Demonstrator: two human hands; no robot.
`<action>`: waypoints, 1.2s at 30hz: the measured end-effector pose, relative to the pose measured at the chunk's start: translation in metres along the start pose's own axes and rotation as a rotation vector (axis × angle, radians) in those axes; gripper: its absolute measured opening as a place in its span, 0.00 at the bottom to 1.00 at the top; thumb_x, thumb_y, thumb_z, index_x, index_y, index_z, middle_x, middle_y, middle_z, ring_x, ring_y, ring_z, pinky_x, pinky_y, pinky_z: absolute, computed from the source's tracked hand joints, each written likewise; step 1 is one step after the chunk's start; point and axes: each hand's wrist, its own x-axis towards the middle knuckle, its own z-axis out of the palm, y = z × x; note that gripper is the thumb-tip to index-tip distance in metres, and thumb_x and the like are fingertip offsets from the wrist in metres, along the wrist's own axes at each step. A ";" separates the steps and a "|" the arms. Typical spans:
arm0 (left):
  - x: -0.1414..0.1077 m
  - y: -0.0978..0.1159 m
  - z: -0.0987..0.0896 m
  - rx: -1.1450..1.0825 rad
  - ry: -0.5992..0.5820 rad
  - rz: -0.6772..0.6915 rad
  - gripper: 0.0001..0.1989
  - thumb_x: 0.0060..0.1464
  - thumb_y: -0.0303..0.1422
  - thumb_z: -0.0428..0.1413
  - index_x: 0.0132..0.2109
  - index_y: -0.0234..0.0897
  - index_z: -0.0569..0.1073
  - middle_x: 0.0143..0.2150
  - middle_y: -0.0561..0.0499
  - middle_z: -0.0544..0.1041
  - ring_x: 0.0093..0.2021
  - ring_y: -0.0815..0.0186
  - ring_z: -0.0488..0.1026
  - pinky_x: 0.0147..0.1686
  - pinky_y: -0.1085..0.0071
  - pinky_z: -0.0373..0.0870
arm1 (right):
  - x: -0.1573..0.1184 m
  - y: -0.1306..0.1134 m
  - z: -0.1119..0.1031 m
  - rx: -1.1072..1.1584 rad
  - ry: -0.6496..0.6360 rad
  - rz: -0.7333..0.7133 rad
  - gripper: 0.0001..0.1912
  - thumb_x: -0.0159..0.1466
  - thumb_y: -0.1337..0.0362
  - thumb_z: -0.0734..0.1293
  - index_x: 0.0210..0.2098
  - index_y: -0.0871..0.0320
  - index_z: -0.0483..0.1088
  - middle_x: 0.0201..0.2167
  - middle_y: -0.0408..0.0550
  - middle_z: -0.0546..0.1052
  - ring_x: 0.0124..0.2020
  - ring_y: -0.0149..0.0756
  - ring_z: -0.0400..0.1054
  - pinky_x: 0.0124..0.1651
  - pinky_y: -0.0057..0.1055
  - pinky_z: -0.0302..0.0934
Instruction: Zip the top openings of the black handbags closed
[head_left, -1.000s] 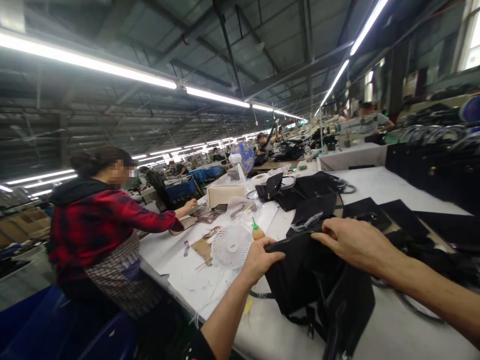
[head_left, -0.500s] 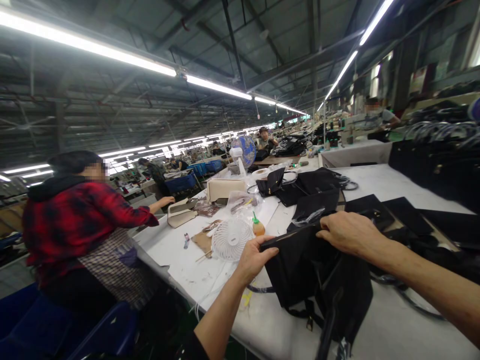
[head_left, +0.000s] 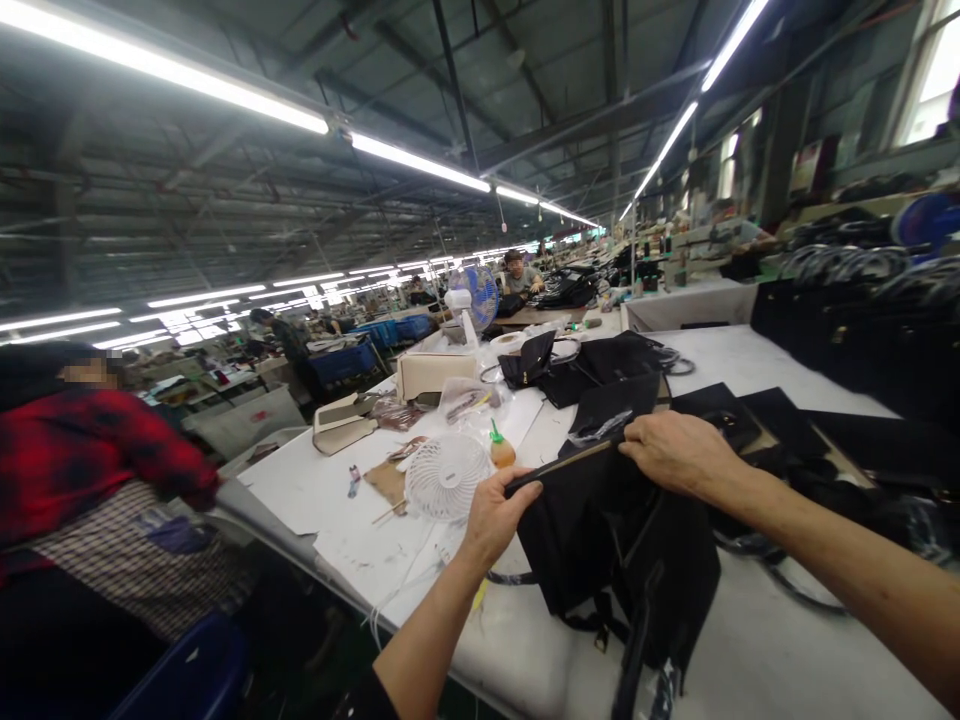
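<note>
A black bag [head_left: 585,530] hangs between my two hands over the near side of the white table [head_left: 555,660]. My left hand [head_left: 499,510] pinches the left end of its top edge, thumb on the near side. At the right end of that edge, my right hand [head_left: 664,450] is closed on the fabric. A tan strip shows along the edge between them. Straps and a small metal piece dangle below. Just left of my left hand are a small white fan [head_left: 446,477] and an orange bottle with a green tip [head_left: 501,447].
More black bags [head_left: 611,360] and black panels [head_left: 784,420] lie behind and to the right. A cream bag piece [head_left: 435,377] stands farther back. A person in a red checked top [head_left: 97,440] is at the left, beside a blue chair [head_left: 187,670].
The view has turned slightly right. The person in red has moved left and drawn an arm back from the cream piece. Both my hands keep hold of the black bag.
</note>
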 end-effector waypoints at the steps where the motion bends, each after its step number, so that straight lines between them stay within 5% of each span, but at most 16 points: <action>1: -0.001 0.000 0.000 0.006 0.002 0.003 0.14 0.50 0.39 0.58 0.42 0.36 0.77 0.35 0.50 0.79 0.35 0.65 0.73 0.36 0.74 0.67 | 0.001 0.000 0.001 0.009 0.019 0.000 0.15 0.62 0.58 0.60 0.25 0.56 0.73 0.27 0.49 0.75 0.30 0.37 0.68 0.32 0.32 0.53; 11: -0.002 -0.003 0.004 0.037 0.066 0.029 0.14 0.51 0.41 0.57 0.39 0.35 0.76 0.30 0.53 0.76 0.31 0.68 0.69 0.31 0.76 0.64 | 0.004 0.003 0.013 0.125 0.322 -0.045 0.05 0.57 0.61 0.66 0.29 0.56 0.68 0.34 0.45 0.71 0.39 0.36 0.62 0.40 0.34 0.50; 18: -0.007 0.004 0.007 0.081 0.038 0.072 0.12 0.54 0.40 0.54 0.39 0.36 0.76 0.30 0.53 0.75 0.31 0.68 0.69 0.32 0.76 0.63 | 0.006 0.004 0.015 0.153 0.181 -0.072 0.05 0.59 0.64 0.63 0.27 0.56 0.69 0.34 0.44 0.74 0.38 0.35 0.63 0.37 0.32 0.48; 36: -0.014 0.026 0.013 0.272 0.073 0.146 0.12 0.52 0.40 0.55 0.33 0.36 0.77 0.27 0.53 0.75 0.29 0.68 0.70 0.30 0.75 0.63 | -0.008 -0.005 0.004 0.039 0.171 0.025 0.13 0.62 0.61 0.61 0.23 0.57 0.69 0.35 0.49 0.74 0.38 0.37 0.63 0.38 0.32 0.51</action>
